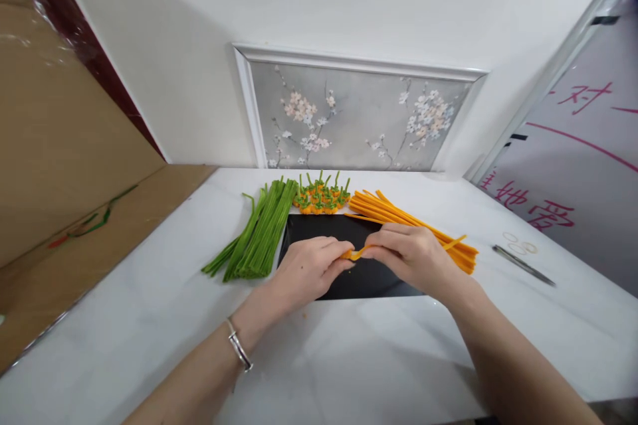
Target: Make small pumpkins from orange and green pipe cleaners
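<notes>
Over the black mat (314, 229), an orange pipe cleaner (355, 255) is stretched between my two hands. My left hand (314, 265) pinches one part of it, which looks bent or coiled at the fingertips. My right hand (416, 255) pinches it a short way to the right. A bundle of orange pipe cleaners (399, 211) lies behind my right hand and is partly covered by it. To the left of the mat rests a bundle of green pipe cleaners (262, 232). Several small orange-and-green pipe cleaner pieces with upright green stems (321, 196) stand together behind the mat.
Tweezers or a similar slim metal tool (523, 265) lie at the right, with several thin rings (518, 246) beside them. A wall with a framed floral panel (359, 113) backs the white table (149, 319). Cardboard (64, 113) stands along the left, and a whiteboard (573, 166) at the right.
</notes>
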Demonstrator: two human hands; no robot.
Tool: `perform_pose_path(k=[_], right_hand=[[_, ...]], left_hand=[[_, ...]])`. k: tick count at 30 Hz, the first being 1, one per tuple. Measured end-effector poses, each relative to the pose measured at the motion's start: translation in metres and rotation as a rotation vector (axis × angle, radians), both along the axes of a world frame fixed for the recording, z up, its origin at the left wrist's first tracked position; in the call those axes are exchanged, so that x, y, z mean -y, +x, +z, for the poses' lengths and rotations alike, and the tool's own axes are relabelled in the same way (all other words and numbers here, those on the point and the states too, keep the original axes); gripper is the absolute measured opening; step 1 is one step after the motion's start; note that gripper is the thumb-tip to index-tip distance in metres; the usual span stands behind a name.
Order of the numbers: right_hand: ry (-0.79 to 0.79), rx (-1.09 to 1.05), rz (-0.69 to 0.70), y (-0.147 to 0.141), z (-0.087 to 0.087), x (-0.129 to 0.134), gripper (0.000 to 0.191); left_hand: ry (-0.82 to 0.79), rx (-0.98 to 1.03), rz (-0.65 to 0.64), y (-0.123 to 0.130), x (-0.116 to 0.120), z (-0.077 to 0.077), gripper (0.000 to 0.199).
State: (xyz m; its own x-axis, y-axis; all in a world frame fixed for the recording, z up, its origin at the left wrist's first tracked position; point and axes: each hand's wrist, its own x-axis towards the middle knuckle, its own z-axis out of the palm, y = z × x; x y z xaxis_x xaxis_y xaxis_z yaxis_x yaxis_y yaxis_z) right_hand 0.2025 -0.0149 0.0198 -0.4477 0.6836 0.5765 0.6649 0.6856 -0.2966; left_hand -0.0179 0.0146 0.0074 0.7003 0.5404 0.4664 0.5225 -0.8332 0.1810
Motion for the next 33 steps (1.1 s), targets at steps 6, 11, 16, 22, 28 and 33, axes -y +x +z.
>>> perform_pose_path(k=[6, 11, 16, 22, 28, 33], right_hand=[[-0.072, -0.07, 0.022, 0.001, 0.002, -0.003, 0.02], [-0.234, -0.178, 0.015, 0.002, 0.004, -0.008, 0.017], [-0.452, -0.2, 0.035, 0.008, -0.001, -0.018, 0.026], [-0.555, -0.182, 0.103, 0.008, -0.008, -0.025, 0.038], [-0.68, -0.098, 0.217, 0.006, -0.012, -0.019, 0.042], [-0.633, 0.063, 0.142, -0.008, -0.006, -0.009, 0.025]], left_hand=[[0.117, 0.041, 0.005, 0.002, 0.0, -0.001, 0.017], [0.034, 0.071, 0.072, 0.003, 0.003, -0.002, 0.019], [-0.031, 0.131, 0.027, 0.006, 0.006, -0.002, 0.024], [-0.006, 0.171, -0.022, 0.006, 0.007, -0.004, 0.026], [0.105, 0.219, -0.055, 0.003, 0.003, -0.003, 0.019], [0.149, 0.193, -0.006, 0.001, 0.0, -0.001, 0.014]])
